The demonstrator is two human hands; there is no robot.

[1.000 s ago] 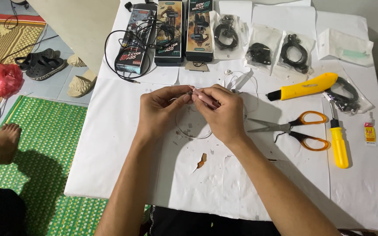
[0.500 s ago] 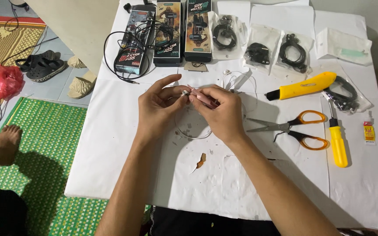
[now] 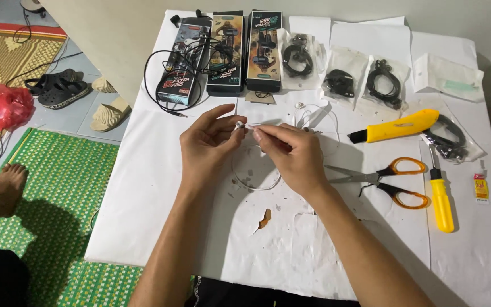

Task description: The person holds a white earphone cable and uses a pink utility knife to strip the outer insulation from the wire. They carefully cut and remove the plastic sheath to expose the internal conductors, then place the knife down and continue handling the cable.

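White thin earphone wire (image 3: 255, 183) is light, limp, fragile; your left hand (image 3: 207, 145) pinches its small silver plug (image 3: 238, 124), right hand (image 3: 291, 154) pinches wire beside it.

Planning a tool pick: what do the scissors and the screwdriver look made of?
Scissors: bare grey blades, probably steel, with glossy orange handle loops, likely plastic. Screwdriver: smooth yellow handle, seemingly plastic, black collar, thin shiny shaft, likely metal.

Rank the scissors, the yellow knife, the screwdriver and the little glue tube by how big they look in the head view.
1. Scissors
2. Yellow knife, close to the scissors in length, so that order is unsure
3. Screwdriver
4. Glue tube, clearly smallest
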